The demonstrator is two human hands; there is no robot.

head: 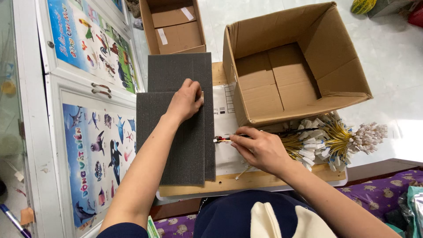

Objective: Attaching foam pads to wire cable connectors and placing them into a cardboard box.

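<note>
Nearest the camera, a dark blue lap with a cream patch sits against the edge of a wooden board (246,181) that serves as the work surface, with purple patterned fabric (379,189) to the right of it. On that board the right hand (260,150) rests with its fingers pinched closed on a thin wire harness (222,139), whose red and yellow end pokes out to the left of the fingertips, just beside the foam. Behind the wrist lies a heap of more harnesses (335,139), yellow wires tied in bundles with white connectors at their ends; how many bundles there are is hard to tell. A white printed sheet (227,128) lies under the hand.

Left of it, the left hand (185,101) presses down with curled fingers on the upper edge of a dark grey foam sheet (176,145); it seems to grip only the sheet's rim, though the fingertips are partly hidden. A second grey foam sheet (176,70) lies beneath it, sticking out further away.

Beyond the hands stands a large open cardboard box (299,70), tipped toward the viewer, its flaps spread. Further still is a smaller cardboard box (174,26) on a pale tiled floor (396,53). Along the left runs a white cabinet (53,88) with metal handles and colourful animal posters (97,150) stuck to its doors.
</note>
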